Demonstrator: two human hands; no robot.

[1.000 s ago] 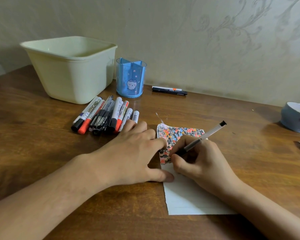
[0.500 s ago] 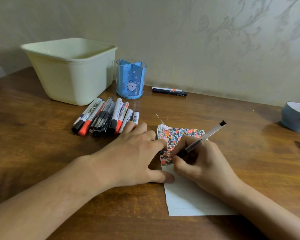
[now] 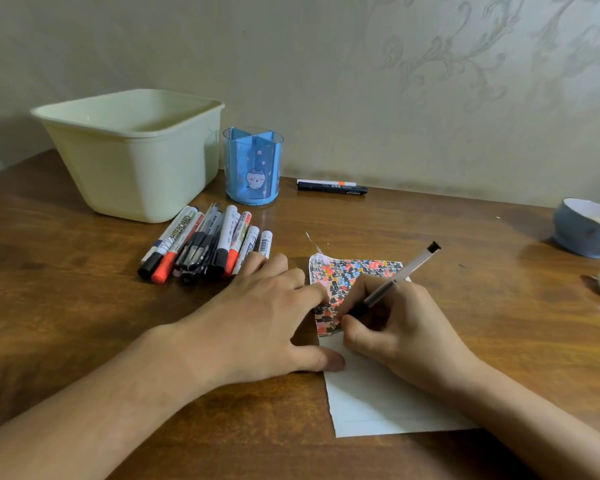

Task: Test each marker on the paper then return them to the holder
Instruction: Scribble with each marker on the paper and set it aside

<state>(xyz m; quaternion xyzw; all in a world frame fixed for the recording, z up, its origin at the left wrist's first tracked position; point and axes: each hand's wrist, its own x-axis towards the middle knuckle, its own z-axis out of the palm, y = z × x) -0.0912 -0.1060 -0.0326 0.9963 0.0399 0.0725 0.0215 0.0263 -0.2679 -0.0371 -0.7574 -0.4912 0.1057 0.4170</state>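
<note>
Listing what I see from the head camera, item by item.

Right hand [image 3: 406,327]: fingers curled tight round a clear-barrelled pen [image 3: 400,273], tip down on the paper [image 3: 378,400], dark end cap tilted up and away to the right.

Left hand [image 3: 257,317]: flat, fingers straight and spread, holding nothing; fingertips press the paper's left edge and the thumb lies along its left side.

Paper: white sheet on the wooden table [image 3: 66,306], its far portion covered in dense red, black and blue marks, its near portion plain. Part of it is hidden under the right hand.

Markers, loose group [image 3: 205,245]: lying side by side on the table just left of the left hand, caps black and red, pointing toward me. I cannot count them exactly.

Holder [image 3: 253,166]: blue translucent cup with inner dividers and a cartoon face, upright near the wall, beyond the markers; I see nothing standing in it.

Cream tub [image 3: 132,157]: just left of the holder.

Two pens [image 3: 331,187]: lying together by the wall, right of the holder.

Blue bowl [image 3: 586,230]: far right edge.
</note>
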